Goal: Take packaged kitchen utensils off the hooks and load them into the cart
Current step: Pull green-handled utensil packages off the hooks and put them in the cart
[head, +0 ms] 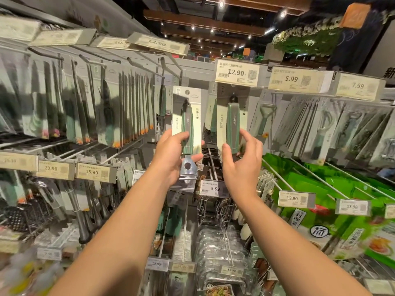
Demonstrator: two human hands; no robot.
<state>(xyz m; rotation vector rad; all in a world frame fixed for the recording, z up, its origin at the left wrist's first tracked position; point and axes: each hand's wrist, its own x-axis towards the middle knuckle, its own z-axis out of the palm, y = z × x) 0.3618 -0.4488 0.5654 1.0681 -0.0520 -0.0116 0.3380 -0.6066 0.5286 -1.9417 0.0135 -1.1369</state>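
Left hand (171, 154) grips a carded green-handled scraper (186, 133), held off its hook. Right hand (241, 165), fingers spread wide, brackets the next scraper pack (233, 127) hanging under the 12.90 tag (236, 72).

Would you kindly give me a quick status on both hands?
Left hand grips packaged spatula, off the hook. Right hand closing round hanging green-handled utensil, not yet gripping. Nothing in the way.
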